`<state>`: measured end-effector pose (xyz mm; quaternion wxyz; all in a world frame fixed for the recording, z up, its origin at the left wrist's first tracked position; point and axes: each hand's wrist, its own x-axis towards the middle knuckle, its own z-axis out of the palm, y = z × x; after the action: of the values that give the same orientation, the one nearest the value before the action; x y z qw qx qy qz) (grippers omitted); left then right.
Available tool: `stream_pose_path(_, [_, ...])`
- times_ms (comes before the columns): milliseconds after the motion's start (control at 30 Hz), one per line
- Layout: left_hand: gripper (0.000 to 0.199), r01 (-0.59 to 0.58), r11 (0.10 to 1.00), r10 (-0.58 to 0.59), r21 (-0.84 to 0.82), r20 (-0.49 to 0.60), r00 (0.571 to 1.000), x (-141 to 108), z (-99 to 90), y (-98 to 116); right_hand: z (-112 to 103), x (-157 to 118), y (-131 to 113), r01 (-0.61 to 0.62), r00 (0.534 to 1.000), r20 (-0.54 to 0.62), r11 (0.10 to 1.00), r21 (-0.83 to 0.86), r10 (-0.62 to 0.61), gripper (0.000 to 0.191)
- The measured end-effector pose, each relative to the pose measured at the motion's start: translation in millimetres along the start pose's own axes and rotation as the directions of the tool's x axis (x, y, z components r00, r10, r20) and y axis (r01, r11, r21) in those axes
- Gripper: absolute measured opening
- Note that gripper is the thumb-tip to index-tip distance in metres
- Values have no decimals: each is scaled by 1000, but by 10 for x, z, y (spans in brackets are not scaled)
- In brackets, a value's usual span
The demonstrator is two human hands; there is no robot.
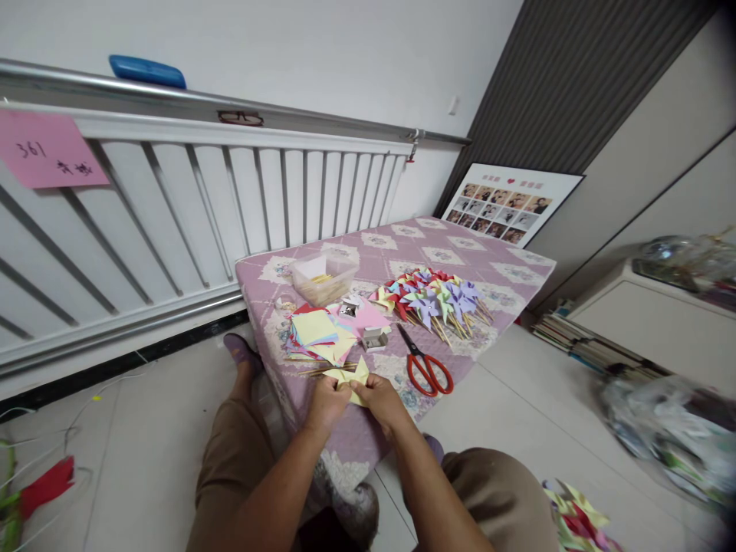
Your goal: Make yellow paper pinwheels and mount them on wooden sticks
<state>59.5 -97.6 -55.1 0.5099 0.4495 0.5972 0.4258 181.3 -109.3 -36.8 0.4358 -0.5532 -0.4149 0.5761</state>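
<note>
My left hand [330, 400] and my right hand [382, 399] are close together at the near end of the table, fingers closed on a pale yellow paper pinwheel [360, 373] with its points folded up. Just beyond them lie several thin wooden sticks [313, 371] and a stack of coloured paper squares [315, 327]. A small open grey box [375, 339] sits beside the stack. To the right, scissors [428, 373] with red handles rest on the cloth. Behind them is a pile of finished paper pinwheels [431, 299] on sticks.
A clear plastic box [325, 280] with sticks in it stands near the radiator [322, 184]. The table has a purple patterned cloth [396, 245]. A photo board [511, 201] leans at the far end. Plastic bags [678, 429] and more coloured paper [578, 521] are on the right.
</note>
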Motion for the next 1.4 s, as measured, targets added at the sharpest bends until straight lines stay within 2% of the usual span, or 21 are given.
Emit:
stream_pose_path(267, [7, 33, 999, -33, -3, 78, 996, -6, -70, 22, 11, -26, -72, -2, 1000, -10, 1000, -26, 2, 39])
stream_pose_path(667, [14, 45, 996, -30, -80, 182, 983, 88, -82, -94, -15, -10, -64, -20, 1000, 6, 999, -32, 20, 37])
stream_pose_path(1100, [17, 58, 991, -28, -120, 241, 970, 142, -93, -168, -27, -4, -66, -34, 999, 19, 999, -28, 34, 39])
stream_pose_path(1400, [17, 66, 988, -29, -140, 249, 968, 112, -90, -130, -47, -19, -83, -56, 998, 6, 998, -7, 56, 41])
